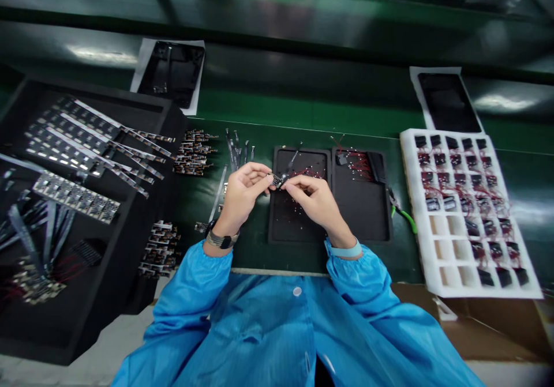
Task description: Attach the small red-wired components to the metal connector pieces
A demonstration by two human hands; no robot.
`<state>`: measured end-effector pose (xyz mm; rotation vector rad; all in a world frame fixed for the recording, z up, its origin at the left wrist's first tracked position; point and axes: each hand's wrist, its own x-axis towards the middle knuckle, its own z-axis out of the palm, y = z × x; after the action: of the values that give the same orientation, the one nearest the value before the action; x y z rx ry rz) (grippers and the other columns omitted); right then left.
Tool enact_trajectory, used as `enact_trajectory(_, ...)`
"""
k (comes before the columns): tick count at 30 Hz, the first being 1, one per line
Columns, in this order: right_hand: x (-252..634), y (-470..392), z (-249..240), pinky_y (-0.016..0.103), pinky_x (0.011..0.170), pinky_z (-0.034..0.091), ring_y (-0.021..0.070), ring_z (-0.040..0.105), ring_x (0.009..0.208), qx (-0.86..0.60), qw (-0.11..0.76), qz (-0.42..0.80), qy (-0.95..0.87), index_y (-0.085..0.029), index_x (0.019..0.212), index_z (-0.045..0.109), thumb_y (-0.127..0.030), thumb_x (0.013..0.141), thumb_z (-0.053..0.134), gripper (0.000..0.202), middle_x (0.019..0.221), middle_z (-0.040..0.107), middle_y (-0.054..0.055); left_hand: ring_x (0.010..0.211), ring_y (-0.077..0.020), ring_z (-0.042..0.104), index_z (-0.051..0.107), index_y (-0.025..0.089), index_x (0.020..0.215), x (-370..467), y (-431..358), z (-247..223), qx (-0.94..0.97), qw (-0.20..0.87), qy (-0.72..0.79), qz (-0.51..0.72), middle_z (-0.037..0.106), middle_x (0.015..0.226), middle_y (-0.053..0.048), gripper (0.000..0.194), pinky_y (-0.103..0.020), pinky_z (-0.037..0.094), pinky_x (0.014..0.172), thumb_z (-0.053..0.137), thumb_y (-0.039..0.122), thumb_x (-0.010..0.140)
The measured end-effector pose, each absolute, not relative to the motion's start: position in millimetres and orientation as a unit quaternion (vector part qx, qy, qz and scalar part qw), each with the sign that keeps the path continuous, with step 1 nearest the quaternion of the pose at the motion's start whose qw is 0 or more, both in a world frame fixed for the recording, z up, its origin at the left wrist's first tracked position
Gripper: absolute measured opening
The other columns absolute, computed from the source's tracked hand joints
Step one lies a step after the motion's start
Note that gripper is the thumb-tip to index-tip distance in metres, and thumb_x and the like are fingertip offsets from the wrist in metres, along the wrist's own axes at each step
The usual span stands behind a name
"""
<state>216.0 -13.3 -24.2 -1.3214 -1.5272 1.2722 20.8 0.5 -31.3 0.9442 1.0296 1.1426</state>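
My left hand (244, 192) pinches a small circuit board (277, 180) between thumb and fingertips. From the right, my right hand (315, 200) has its fingertips closed at the same board's edge; anything smaller between them is too tiny to make out. A thin dark flex strip (292, 162) slants up from the board. Both hands are over the left part of a black tray (273, 225), where fine red wires and small bits lie. In the tray's right part are a black block (375, 168) and more red-wired pieces.
Green-handled cutters (407, 220) lie beside a white foam tray (445, 292) of red-wired black parts at right. A big black bin (108, 248) with boards and strips stands at left. Stacked small boards (194, 152) and flex strips are nearby. Two black panels (173, 72) lie farther back.
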Motion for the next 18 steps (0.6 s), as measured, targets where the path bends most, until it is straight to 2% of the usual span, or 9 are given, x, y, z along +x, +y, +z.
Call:
enact_trajectory(4,215.9,-12.7,-23.5,0.028,0.057,0.038,0.0144,0.052,0.062,-0.516,0.365,0.491,-0.599,-0.018,0.087,0.079,-0.038,0.094,0.067,0.025,0.074,0.070,0.003,0.071,-0.0142,0.070,0.071,0.017,0.097,21.1,0.3,-30.7,0.410,0.619,0.446,0.499,0.074,0.083,-0.005,0.021,-0.024,0.054,0.064,0.083,0.027,0.084)
enact_trajectory(10,217.5,-10.7,-25.2,0.031,0.067,0.050,0.0197,0.066,0.075,-0.497,0.372,0.487,-0.614,-0.019,0.088,0.083,-0.039,0.093,0.073,0.023,0.087,0.079,0.006,0.072,-0.0146,0.070,0.071,0.017,0.098,20.2,0.1,-32.9,0.413,0.620,0.444,0.499,0.075,0.085,-0.005,0.021,-0.025,0.054,0.065,0.082,0.028,0.085)
enact_trajectory(18,218.7,-12.8,-30.6,0.031,0.063,0.056,0.0170,0.067,0.061,-0.495,0.360,0.559,-0.559,-0.015,0.103,0.083,-0.047,0.089,0.079,0.035,0.074,0.077,0.006,0.071,-0.0147,0.070,0.071,0.016,0.096,19.5,0.6,-32.4,0.410,0.617,0.446,0.502,0.074,0.083,-0.005,0.023,-0.025,0.054,0.065,0.085,0.029,0.083)
